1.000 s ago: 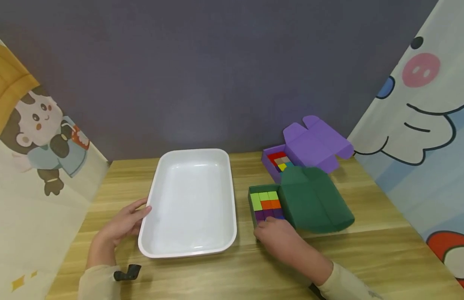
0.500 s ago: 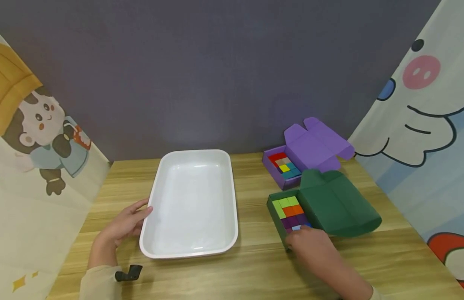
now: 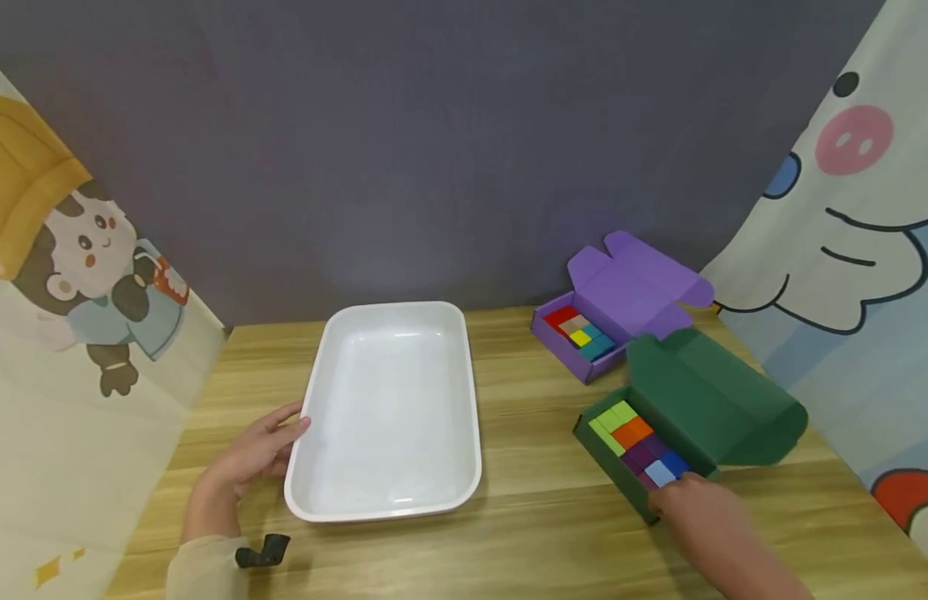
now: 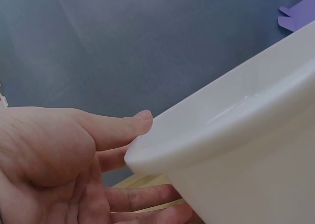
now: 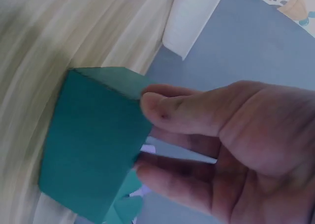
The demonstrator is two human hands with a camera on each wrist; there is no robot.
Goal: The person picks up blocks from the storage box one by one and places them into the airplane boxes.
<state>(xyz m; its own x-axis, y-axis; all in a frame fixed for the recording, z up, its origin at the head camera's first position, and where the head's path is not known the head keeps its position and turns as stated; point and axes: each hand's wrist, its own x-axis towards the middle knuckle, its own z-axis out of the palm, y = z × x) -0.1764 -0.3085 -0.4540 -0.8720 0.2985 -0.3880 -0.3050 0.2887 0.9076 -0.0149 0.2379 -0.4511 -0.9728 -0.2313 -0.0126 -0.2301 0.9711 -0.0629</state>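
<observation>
My left hand [image 3: 248,454] holds the left side of a white rectangular tray [image 3: 384,417]. In the left wrist view the thumb lies on the tray's rim and the other fingers reach under it against the outer wall. On the right, my right hand [image 3: 711,521] grips the near end of an open green box [image 3: 617,473] filled with colored blocks [image 3: 642,442]. The right wrist view shows the thumb at the box wall's [image 5: 93,145] upper edge, with fingers on the other side. In the head view the hand hides the box's near right corner.
Behind the green box stands an open purple box [image 3: 559,346] holding colored blocks, its lid [image 3: 632,275] folded back to the right. The green lid [image 3: 722,404] lies spread to the right. A dark grey wall [image 3: 464,150] closes off the wooden table's far edge.
My right hand has shifted the green box to the right and turned it, away from the white tray. The purple box is now less covered by the green lid. My left hand stays at the tray.
</observation>
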